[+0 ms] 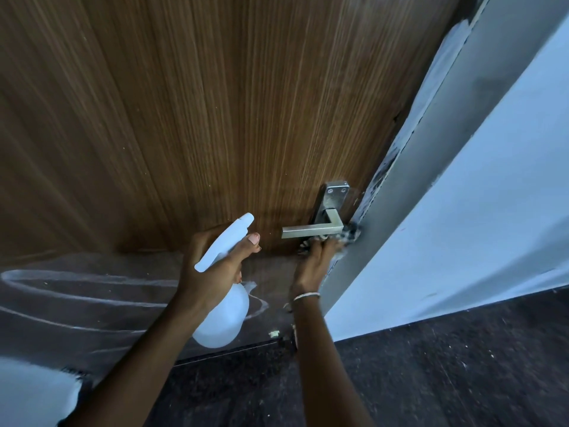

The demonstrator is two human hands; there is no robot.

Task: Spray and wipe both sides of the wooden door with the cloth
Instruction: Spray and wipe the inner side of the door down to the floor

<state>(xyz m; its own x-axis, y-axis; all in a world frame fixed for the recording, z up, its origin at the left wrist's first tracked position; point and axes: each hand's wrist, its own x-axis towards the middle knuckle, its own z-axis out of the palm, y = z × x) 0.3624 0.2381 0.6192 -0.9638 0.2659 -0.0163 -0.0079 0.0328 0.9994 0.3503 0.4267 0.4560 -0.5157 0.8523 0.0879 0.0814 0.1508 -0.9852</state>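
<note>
The wooden door fills the upper view, brown with vertical grain and a darker lower panel marked with pale smears. My left hand grips a white spray bottle, nozzle pointing up toward the door. My right hand holds a patterned grey cloth against the door edge, just under the metal lever handle. Most of the cloth is hidden behind my fingers and the handle.
A grey door frame runs diagonally at the right of the door, with a pale blue wall beyond it. Dark speckled floor lies below. A pale wall patch shows at the bottom left.
</note>
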